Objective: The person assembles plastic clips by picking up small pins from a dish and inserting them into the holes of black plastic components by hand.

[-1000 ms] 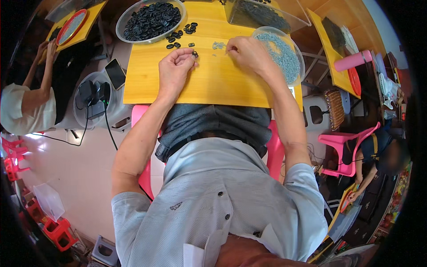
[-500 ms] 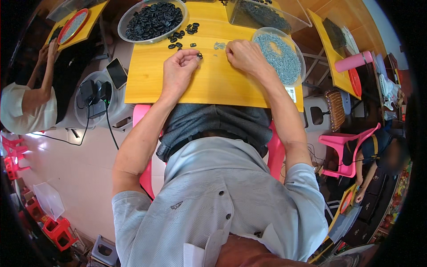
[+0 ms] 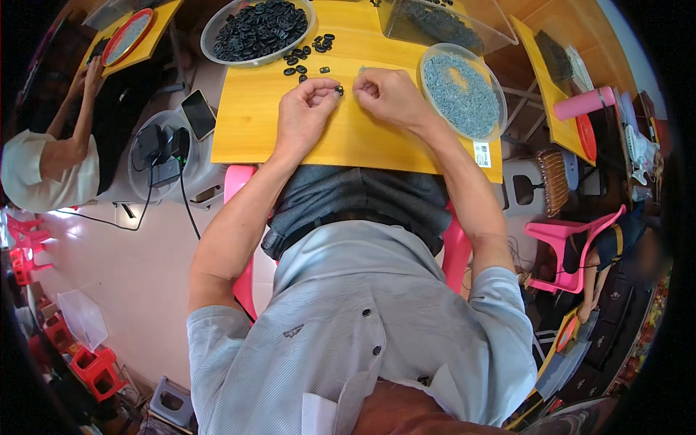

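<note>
Between the thumb and fingers of my left hand (image 3: 303,119) is a small black plastic piece (image 3: 338,90), held above the yellow table (image 3: 254,130). My right hand (image 3: 388,96) is just to the right of it, with its fingers curled and pinched; whatever they hold is too small or hidden to make out. Past my right knuckles a few grey screws (image 3: 365,69) show, mostly covered by the hand. Several loose black oval pieces (image 3: 297,61) lie beyond my left hand.
A clear round tub of black oval pieces (image 3: 254,32) stands at the far left, a round tub of grey screws (image 3: 464,94) at the right. Behind is a clear rectangular bin (image 3: 435,29). A phone (image 3: 198,114) and chargers (image 3: 161,148) lie left. Co-workers sit at both sides.
My right hand has moved left and nearer, away from the small screw pile, toward the black piece in my left hand. The left hand keeps its pinch. The whole view has shifted slightly.
</note>
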`<state>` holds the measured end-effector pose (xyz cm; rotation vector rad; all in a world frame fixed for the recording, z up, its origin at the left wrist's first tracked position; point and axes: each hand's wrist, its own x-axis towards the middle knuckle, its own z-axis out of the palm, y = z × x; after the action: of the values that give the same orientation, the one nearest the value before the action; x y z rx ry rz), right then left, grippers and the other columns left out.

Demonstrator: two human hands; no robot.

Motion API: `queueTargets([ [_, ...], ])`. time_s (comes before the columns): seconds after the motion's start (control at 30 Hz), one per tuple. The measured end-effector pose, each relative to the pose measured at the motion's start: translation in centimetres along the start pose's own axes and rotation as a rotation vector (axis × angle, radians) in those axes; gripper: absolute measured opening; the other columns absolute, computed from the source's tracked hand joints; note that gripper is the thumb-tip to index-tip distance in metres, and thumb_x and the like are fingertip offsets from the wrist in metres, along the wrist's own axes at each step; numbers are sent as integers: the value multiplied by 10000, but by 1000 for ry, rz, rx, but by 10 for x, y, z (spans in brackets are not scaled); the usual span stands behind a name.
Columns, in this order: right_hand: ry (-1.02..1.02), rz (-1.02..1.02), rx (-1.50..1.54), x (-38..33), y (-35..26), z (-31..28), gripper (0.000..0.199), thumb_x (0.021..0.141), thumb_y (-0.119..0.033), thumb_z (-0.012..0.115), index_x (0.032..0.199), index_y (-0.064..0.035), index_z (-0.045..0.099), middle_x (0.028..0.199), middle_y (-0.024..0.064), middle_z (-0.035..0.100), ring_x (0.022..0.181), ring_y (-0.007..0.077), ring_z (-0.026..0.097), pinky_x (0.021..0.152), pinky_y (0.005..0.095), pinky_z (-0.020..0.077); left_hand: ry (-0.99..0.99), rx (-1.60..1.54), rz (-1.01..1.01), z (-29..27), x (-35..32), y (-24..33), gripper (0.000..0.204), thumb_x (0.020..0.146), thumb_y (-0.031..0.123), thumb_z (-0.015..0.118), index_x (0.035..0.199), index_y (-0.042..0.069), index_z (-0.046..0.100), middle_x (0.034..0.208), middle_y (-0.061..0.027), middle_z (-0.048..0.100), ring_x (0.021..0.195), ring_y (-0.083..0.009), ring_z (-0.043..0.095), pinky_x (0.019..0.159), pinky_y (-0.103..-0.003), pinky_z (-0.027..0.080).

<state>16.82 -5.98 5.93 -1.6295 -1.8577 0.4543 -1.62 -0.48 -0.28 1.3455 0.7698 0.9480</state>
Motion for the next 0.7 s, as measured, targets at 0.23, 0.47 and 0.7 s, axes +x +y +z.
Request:
queueTargets([
  [0.23,73,-126,26,-2,5,10,153,854,-101,675,921,36,693,743,150,695,636,182,677,608,313,531,-15,53,46,1,-2,-1,183,924,15,680,1102,-28,688,966,-23,697,808,-47,624,740,-194,510],
  [0.47,84,-139,25,-3,3,10,161,854,-103,680,925,42,692,748,163,694,635,183,676,607,310,531,-25,109,46,2,-4,3,180,935,34,673,1103,-27,692,914,-10,695,786,-42,616,708,-193,494],
  [0.7,12,125,296,-3,3,15,122,896,-58,664,947,52,683,756,83,704,704,123,692,651,260,538,-21,93,17,1,-4,2,170,941,46,679,1093,-28,692,900,-13,702,782,-43,622,706,-193,496],
])
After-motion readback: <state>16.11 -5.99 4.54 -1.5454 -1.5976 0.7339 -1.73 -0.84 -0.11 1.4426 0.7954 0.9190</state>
